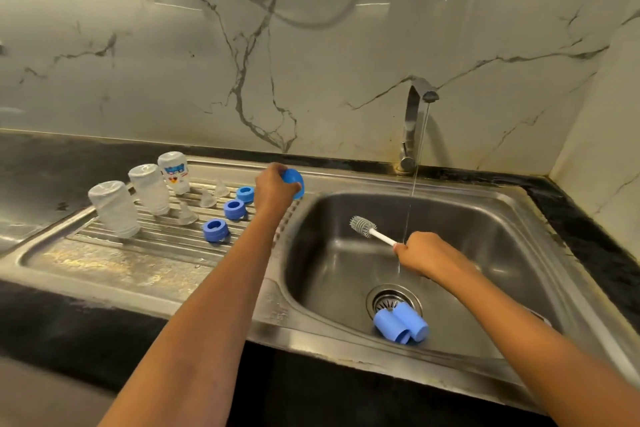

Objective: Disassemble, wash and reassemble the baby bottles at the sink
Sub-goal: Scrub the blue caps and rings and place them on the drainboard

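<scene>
1. The left hand reaches over the draining board. Its fingers curl round a blue cap, just by the edge of the sink.
2. The right hand is over the sink. It grips the white handle of a brush, and the grey bristle end points up and to the left.
3. The tap is on. A thin line of water falls just beside the right hand.
4. Two more caps lie on their sides at the bottom of the sink. They touch each other, right next to the drain.
5. Three clear bottles stand upside down in a row on the draining board. The far one has a picture on it.
6. Beside them stand three clear teats, and next to those three blue rings, also in rows.
7. A dark counter runs round the sink.
</scene>
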`<state>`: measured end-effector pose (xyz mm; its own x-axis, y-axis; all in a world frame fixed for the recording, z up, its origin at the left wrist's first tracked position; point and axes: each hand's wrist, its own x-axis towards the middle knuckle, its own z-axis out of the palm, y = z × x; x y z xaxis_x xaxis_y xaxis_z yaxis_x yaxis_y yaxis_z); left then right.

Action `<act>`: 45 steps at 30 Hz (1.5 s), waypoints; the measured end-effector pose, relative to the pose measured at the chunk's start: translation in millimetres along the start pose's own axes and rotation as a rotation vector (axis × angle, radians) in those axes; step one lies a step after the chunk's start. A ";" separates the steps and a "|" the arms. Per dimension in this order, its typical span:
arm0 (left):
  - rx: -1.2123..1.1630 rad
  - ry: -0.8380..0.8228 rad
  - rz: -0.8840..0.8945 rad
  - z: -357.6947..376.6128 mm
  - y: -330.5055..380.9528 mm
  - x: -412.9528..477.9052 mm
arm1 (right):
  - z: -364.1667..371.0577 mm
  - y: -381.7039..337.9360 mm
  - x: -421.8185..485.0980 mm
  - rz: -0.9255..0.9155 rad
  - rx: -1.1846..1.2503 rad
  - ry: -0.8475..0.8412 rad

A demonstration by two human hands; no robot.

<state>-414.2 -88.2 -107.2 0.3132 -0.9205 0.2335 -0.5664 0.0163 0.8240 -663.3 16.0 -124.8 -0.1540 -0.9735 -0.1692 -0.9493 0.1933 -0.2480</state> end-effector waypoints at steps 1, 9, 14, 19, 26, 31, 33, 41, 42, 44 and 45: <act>0.017 0.008 -0.004 -4.8 -3.9 4.2 | 1.7 -3.4 2.4 -0.006 0.002 -0.002; 0.173 0.010 -0.022 -6.2 -36.3 19.6 | 13.7 -12.8 19.1 -0.027 -0.041 -0.019; 0.234 0.032 -0.045 -1.2 -40.1 21.3 | 16.7 -9.8 27.5 -0.004 -0.031 -0.026; 0.334 0.082 0.022 2.7 -28.7 13.8 | 11.4 -1.5 25.1 0.034 -0.015 -0.031; 0.360 -0.047 0.189 51.6 5.7 -26.9 | 0.0 29.8 8.6 0.107 -0.065 -0.013; 0.458 -0.404 0.387 98.6 9.8 -55.9 | -1.3 61.3 -0.3 0.212 -0.107 0.002; 0.590 -0.634 0.493 115.9 12.4 -67.3 | -2.2 72.8 -3.3 0.246 -0.124 0.011; 1.036 -1.182 1.023 172.7 20.4 -121.5 | 2.9 88.8 2.7 0.316 -0.148 -0.034; 1.059 -1.206 1.033 178.4 20.8 -125.9 | 3.4 88.9 4.3 0.312 -0.141 -0.041; 1.097 -1.236 1.029 189.7 20.3 -130.7 | 4.2 89.5 6.0 0.298 -0.142 -0.047; 1.100 -1.258 1.022 193.0 20.5 -131.5 | 4.7 89.6 6.9 0.292 -0.145 -0.044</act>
<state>-614.2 -42.2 -220.7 -0.7355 -0.4414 -0.5140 -0.4587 0.8828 -0.1016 -748.1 27.1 -152.7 -0.4165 -0.8725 -0.2554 -0.8964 0.4410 -0.0449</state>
